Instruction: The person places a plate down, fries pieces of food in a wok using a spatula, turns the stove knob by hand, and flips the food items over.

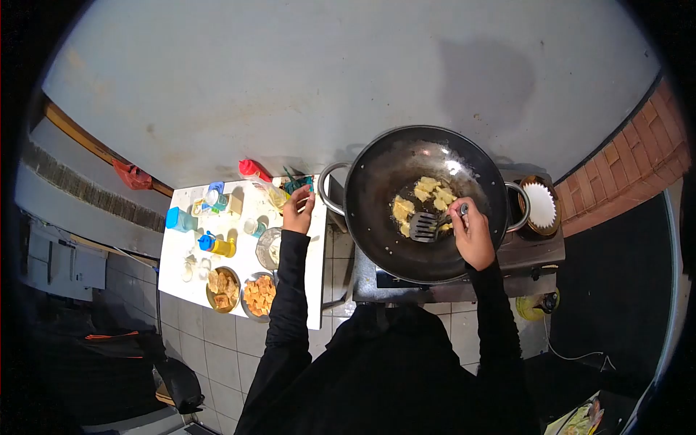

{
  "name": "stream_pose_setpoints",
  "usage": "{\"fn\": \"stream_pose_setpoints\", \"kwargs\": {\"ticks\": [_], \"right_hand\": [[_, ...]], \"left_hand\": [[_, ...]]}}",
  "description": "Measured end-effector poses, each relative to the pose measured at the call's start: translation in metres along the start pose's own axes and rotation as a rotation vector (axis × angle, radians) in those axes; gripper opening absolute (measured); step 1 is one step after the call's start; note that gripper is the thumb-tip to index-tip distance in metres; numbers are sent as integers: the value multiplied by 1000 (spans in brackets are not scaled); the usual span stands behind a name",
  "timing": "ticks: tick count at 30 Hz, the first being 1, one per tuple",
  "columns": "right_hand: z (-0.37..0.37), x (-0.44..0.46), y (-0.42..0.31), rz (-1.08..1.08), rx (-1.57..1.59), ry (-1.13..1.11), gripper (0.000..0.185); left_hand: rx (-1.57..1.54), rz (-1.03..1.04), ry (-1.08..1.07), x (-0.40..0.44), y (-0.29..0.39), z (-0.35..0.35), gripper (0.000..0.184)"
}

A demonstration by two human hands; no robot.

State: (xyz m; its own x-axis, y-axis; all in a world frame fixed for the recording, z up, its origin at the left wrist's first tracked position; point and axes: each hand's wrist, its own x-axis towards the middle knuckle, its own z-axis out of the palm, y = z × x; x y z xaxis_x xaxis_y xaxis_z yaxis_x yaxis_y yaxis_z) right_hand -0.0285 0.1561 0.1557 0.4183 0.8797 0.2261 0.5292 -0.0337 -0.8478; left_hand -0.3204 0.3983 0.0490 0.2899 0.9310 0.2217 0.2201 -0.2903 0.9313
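Observation:
My right hand (475, 235) is closed round the handle of a slotted spatula (423, 227), whose dark head rests inside a large black wok (377, 243). Pale yellow food pieces (426, 187) lie in the wok's middle, some beside the spatula. To the left of the wok, my left hand (296, 212) is raised over the white table's edge with its fingers apart and nothing visible in them. The wok's left loop handle (330, 190) is close by, apart from those fingers. Part of the spatula's handle is hidden by my right hand.
On the white table (308, 290) stand a bowl of browned pieces (259, 295), another bowl of fried food (223, 288), a glass bowl (269, 249), a yellow bottle (217, 245) and a red-capped bottle (254, 171). A paper-lined basket (540, 206) sits right of the wok.

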Motion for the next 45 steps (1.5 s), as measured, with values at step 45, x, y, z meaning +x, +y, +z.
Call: {"fn": "stream_pose_setpoints", "kwargs": {"ticks": [45], "right_hand": [[16, 19, 37, 52, 91, 129, 6]], "left_hand": [[17, -10, -39, -1, -2, 10, 32]]}}
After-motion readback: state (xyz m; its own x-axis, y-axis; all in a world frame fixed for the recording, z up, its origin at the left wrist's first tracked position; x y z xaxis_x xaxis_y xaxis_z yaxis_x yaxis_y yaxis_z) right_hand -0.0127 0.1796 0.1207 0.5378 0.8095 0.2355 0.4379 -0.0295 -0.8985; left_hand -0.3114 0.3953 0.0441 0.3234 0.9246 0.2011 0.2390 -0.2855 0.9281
